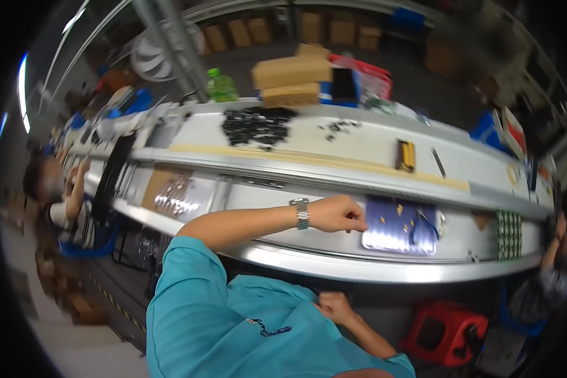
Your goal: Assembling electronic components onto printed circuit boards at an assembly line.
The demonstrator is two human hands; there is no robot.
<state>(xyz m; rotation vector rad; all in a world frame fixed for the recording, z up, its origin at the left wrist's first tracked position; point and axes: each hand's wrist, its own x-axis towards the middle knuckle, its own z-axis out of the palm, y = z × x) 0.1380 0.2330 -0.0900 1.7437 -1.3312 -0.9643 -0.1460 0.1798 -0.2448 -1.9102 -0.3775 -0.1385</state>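
My left hand [337,214], with a metal-banded watch [301,213] on its wrist, reaches across the lower level of the bench. Its fingers are curled together, and anything they hold is too small to make out. Just right of its fingertips lies a blue-purple mat [384,242] with small yellowish pieces [400,209] and blue-handled pliers [429,223] on it. Close to the front of my teal shirt [233,321], below the bench edge, my right hand [336,307] is closed, and what it may hold is hidden.
Black small parts [258,126] are heaped on the upper level, near a yellow-and-black block [406,155]. A green patterned sheet [509,235] lies at right. Cardboard boxes [290,82] and a green bottle [222,86] stand behind. A red stool [447,331] is below; people sit at both sides.
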